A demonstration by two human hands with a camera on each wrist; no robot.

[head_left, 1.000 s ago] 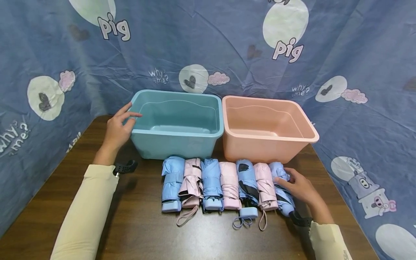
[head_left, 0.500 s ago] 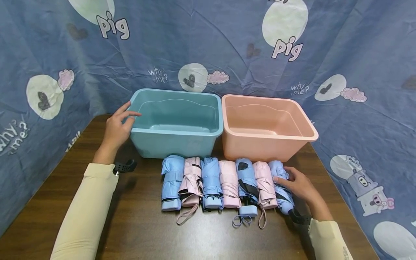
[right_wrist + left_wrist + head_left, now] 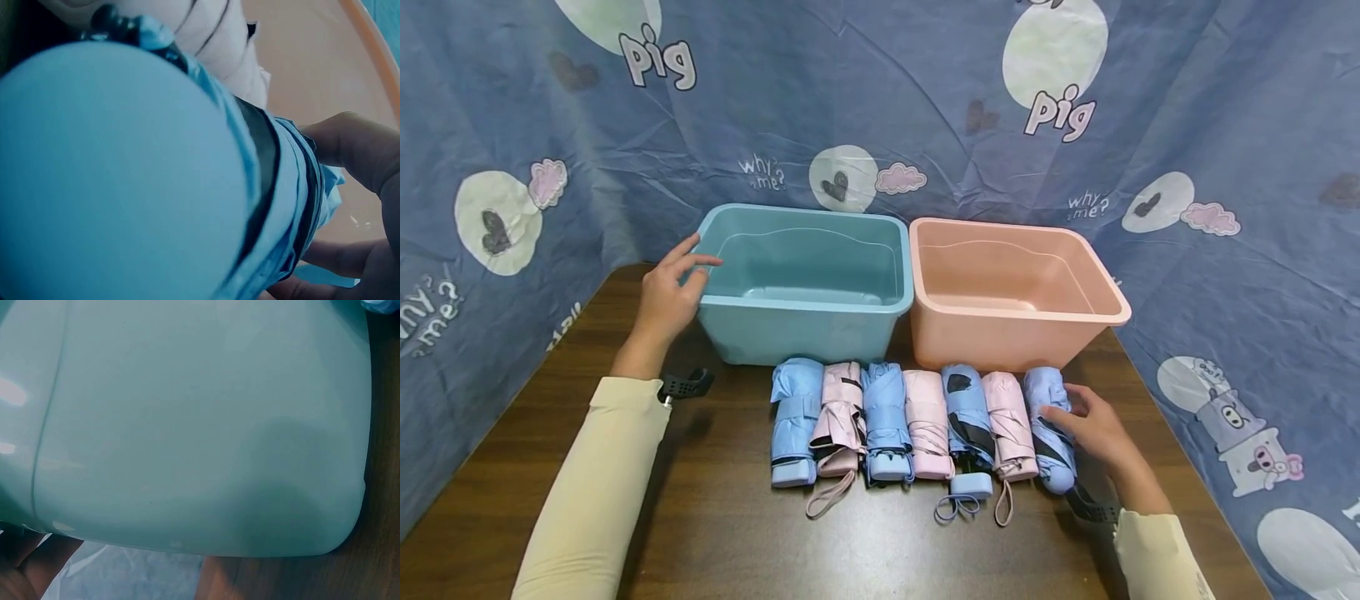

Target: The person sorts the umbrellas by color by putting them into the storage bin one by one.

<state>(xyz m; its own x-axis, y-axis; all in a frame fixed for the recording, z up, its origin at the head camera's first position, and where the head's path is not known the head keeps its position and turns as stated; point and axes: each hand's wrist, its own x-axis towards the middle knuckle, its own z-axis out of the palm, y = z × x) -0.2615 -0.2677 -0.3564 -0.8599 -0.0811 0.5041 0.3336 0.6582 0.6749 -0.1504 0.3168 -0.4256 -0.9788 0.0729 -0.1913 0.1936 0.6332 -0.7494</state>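
Observation:
In the head view my left hand (image 3: 664, 302) rests at the left rim of the teal bin (image 3: 805, 333), its fingers fairly straight. Some of its fingers (image 3: 44, 565) show past the bin's edge in the left wrist view. My right hand (image 3: 1097, 429) grips the folded blue umbrella (image 3: 1049, 417) at the right end of a row, thumb on one side and fingers on the other. The rounded end of this umbrella (image 3: 119, 175) fills much of the right wrist view. Immediately left of it lies a folded pink umbrella (image 3: 1011, 425).
Several more folded umbrellas, blue (image 3: 887, 417) and pink (image 3: 927, 417) by turns, lie side by side on the brown table (image 3: 737, 533). A peach bin (image 3: 1000, 337) stands right of the teal one, behind the row. Patterned blue cloth (image 3: 925, 100) hangs behind.
The blue umbrella in my right hand has shifted slightly right, widening the gap to the pink one. My left hand stays at the bin's rim.

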